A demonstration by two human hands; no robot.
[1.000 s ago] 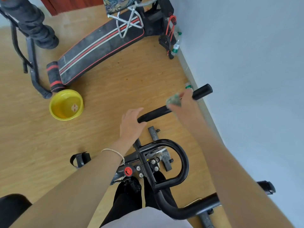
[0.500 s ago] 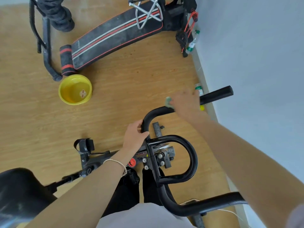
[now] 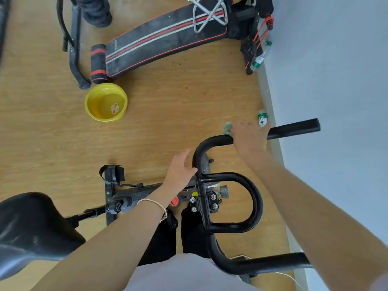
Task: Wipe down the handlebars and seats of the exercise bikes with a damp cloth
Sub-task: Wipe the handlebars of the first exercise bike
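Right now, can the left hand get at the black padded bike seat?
Probably yes: the left hand holds nothing, and the black padded bike seat sits close on the same side, with nothing between them.

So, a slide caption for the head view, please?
Right hand presses a cloth on the bike handlebar; left hand rests against it.

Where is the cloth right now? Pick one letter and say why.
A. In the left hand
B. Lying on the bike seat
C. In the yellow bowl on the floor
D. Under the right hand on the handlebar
D: a bit of the cloth pokes out from under the right hand, which grips it against the far bar of the handlebar.
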